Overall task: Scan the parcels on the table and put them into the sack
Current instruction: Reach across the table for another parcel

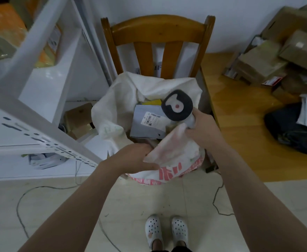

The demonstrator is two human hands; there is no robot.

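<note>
A white woven sack (118,106) with red print stands open in front of a wooden chair. Inside it lies a grey parcel (145,126) with a barcode label facing up, and something yellow behind it. My left hand (138,157) grips the sack's near rim. My right hand (201,128) holds a handheld scanner (177,105) with a dark head, and its fingers also pinch a fold of the sack's rim (169,144). On the wooden table at the right lie several cardboard parcels (279,57) and a black bag parcel (292,130).
The wooden chair (158,33) stands behind the sack against the wall. A white metal shelf rack (40,113) crowds the left side. A cardboard box (80,119) sits on the floor by the rack. Thin cables (22,197) trail over the tiled floor near my white shoes.
</note>
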